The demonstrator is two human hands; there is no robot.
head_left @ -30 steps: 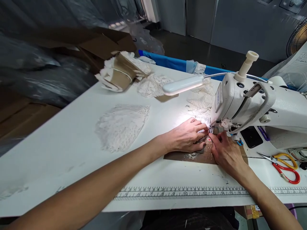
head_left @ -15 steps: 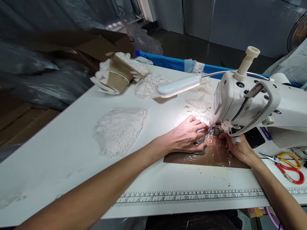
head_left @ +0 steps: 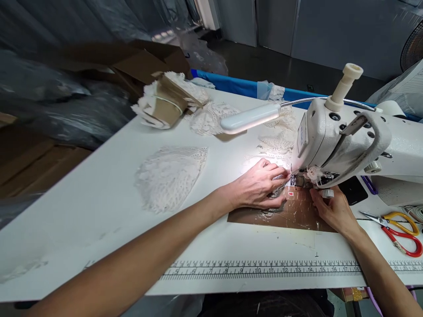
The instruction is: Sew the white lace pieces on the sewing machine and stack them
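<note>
My left hand [head_left: 262,185] rests on the sewing machine's bed, its bent fingers pressing white lace [head_left: 253,163] down just left of the presser foot [head_left: 292,179]. Much of that lace is hidden under the hand. Right of the foot, beneath the machine head, my right hand [head_left: 335,211] has its fingers bent together beside a round knob [head_left: 327,193]. The machine hides part of those fingers, and whatever they hold cannot be made out. A brown plate [head_left: 297,215] lies under both hands. The white sewing machine [head_left: 317,127] stands over them, its lamp [head_left: 251,118] lighting the needle area.
A lace piece [head_left: 172,176] lies flat on the white table [head_left: 109,211]. Behind it are a tied lace bundle [head_left: 168,101] and more lace [head_left: 211,116]. Scissors [head_left: 399,226] and a dark phone [head_left: 353,190] lie to the right. A ruler strip [head_left: 264,269] follows the front edge.
My right hand has drawn a little to the right, away from the presser foot. My left hand stays on the lace by the needle. The whole view has shifted slightly.
</note>
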